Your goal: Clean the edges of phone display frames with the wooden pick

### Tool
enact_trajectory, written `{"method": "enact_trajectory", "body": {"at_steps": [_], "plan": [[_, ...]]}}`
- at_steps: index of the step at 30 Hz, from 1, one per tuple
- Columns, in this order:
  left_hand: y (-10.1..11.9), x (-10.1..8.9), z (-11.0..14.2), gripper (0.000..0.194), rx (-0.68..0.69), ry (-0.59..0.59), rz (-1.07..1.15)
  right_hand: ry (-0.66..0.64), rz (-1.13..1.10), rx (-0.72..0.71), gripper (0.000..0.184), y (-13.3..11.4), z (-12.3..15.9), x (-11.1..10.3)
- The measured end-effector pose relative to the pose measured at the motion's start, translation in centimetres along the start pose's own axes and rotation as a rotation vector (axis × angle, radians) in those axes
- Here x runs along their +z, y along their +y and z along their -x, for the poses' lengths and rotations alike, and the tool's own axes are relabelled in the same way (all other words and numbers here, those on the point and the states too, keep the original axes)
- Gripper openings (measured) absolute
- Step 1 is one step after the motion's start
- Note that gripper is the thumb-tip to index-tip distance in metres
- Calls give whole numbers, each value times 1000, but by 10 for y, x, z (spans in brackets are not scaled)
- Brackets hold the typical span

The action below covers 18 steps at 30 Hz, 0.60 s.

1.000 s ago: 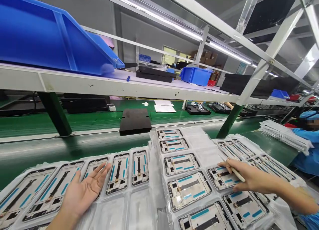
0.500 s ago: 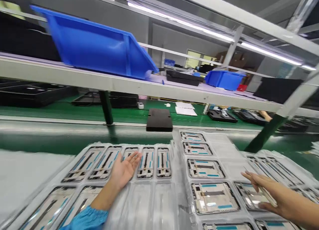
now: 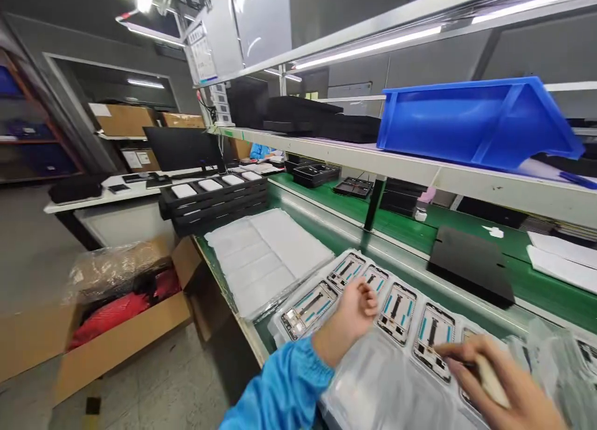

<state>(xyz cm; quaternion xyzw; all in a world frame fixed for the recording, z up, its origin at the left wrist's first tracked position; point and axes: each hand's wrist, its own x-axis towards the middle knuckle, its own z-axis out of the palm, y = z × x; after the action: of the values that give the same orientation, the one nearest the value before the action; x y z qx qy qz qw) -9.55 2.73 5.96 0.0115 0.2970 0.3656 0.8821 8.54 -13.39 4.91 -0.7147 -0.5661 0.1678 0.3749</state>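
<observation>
Green counter (image 3: 402, 236) bears pocketed tray (image 3: 382, 380), likely spacing frames (image 3: 397, 312); above it, left hand (image 3: 355, 309) loose, right hand (image 3: 497, 371) grips pale tool (image 3: 492, 383).

left hand (image 3: 358, 309): over phone frames (image 3: 398, 313) | right hand (image 3: 506, 377): holding pale-handled tool (image 3: 490, 381)

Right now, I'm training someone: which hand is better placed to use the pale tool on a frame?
Probably the right hand: it holds the tool over a frame; the left hand shows none.
</observation>
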Motion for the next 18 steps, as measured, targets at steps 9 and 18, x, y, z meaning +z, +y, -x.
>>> {"method": "enact_trajectory", "body": {"at_steps": [9, 18], "plan": [[25, -166, 85, 26, 262, 400, 222, -391, 296, -100, 21, -65, -67, 129], [-8, -225, 61, 47, 211, 221, 89, -310, 632, 0, 11, -71, -73, 155]]}}
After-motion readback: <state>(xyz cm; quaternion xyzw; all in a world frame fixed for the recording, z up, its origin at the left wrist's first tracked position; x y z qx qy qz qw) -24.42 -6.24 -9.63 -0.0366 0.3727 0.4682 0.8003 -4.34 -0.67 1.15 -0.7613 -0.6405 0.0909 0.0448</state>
